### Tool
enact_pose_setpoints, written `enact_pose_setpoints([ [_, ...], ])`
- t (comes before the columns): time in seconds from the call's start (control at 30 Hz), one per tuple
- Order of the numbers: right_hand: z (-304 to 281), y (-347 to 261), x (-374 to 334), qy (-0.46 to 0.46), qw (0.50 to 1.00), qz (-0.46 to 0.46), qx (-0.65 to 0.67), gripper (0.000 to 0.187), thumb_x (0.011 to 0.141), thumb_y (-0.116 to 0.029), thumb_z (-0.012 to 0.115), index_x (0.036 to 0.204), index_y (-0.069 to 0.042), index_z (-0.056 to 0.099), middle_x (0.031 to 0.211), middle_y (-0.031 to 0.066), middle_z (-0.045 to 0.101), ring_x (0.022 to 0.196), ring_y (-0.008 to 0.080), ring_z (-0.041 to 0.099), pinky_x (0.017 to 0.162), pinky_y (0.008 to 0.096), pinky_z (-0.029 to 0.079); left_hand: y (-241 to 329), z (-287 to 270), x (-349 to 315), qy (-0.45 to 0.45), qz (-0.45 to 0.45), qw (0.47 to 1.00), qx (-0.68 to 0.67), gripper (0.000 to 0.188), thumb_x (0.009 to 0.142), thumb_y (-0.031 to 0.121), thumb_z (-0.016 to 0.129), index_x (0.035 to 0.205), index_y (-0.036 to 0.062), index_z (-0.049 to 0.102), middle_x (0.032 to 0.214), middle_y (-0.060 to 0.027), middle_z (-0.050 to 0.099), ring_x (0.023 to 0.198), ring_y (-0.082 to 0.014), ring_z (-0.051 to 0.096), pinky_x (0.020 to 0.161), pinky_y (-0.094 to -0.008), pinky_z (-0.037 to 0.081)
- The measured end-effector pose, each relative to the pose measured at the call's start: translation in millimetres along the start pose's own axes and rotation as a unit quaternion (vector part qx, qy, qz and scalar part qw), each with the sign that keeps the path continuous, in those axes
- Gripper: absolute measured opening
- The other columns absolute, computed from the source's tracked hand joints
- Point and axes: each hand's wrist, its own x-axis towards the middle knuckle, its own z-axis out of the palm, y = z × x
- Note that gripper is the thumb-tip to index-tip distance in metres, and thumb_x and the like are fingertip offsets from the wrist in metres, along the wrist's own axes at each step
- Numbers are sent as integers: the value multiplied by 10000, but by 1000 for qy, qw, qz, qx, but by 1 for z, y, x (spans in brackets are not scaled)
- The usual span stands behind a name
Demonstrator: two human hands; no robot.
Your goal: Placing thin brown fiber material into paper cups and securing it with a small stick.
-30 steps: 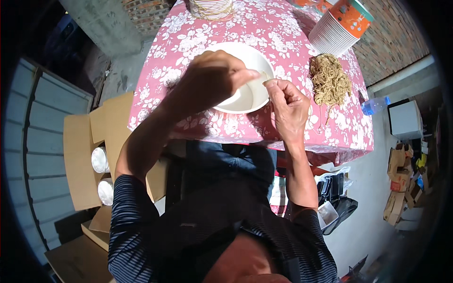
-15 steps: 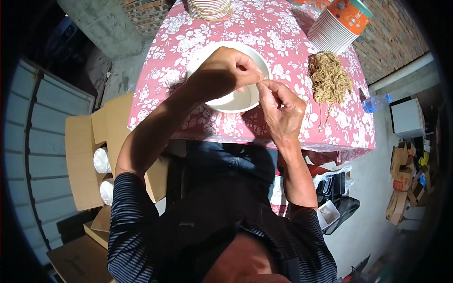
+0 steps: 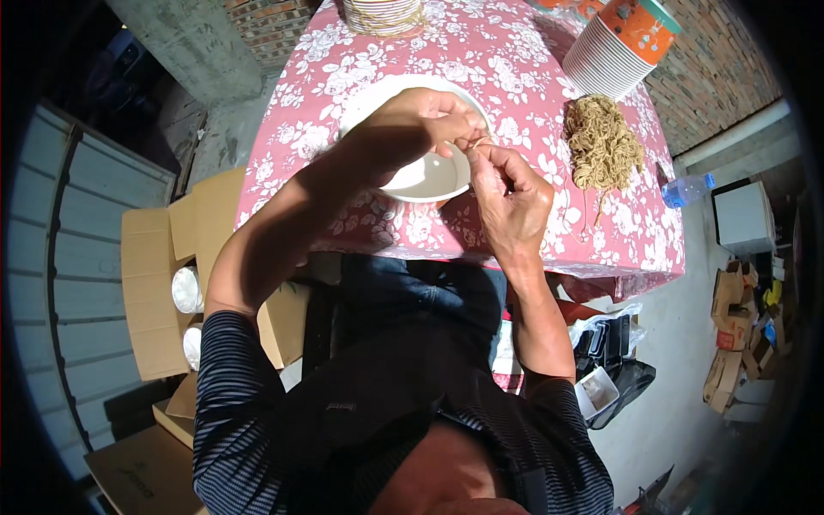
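A white round tub (image 3: 422,182) stands on the table before me, its open mouth facing up. My left hand (image 3: 433,120) reaches across the tub's mouth, with fingers pinched together at the right rim. Close against those fingertips is my right hand (image 3: 513,193), its thumb and forefinger also pinched. A thin, light string (image 3: 483,142) shows between the fingertips of both hands; most of it is hidden by the fingers. To the right of my right hand lies a tangled heap of tan string (image 3: 601,142), with loose ends trailing toward me.
A floral pink cloth (image 3: 292,163) covers the table. Nested tubs (image 3: 614,51) lean at the back right; another stack (image 3: 382,15) with string around it stands at the back. A plastic bottle (image 3: 687,190) is beyond the right edge. Cardboard boxes (image 3: 150,292) sit on the left.
My left fingers have shifted slightly and spread a little, staying by the right hand's fingertips. The string between them shows more clearly. The right hand has barely moved.
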Motion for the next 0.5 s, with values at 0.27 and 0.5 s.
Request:
enact_pose_setpoints([
  [0.27, -1, -7, 0, -23, 999, 31, -19, 145, 935, -88, 744, 965, 53, 756, 581, -15, 502, 564, 38, 432, 499, 242, 376, 3, 2, -2, 30, 60, 997, 41, 475, 896, 156, 790, 1296, -29, 614, 1104, -157, 765, 1016, -170, 726, 895, -300, 553],
  [0.5, -1, -10, -3, -31, 998, 49, 3, 128, 924, -78, 741, 948, 48, 751, 581, -16, 489, 566, 37, 433, 505, 239, 379, 8, -13, 9, 44, 117, 992, 32, 457, 885, 154, 793, 1269, -41, 642, 1026, -138, 778, 890, -150, 709, 793, -263, 555],
])
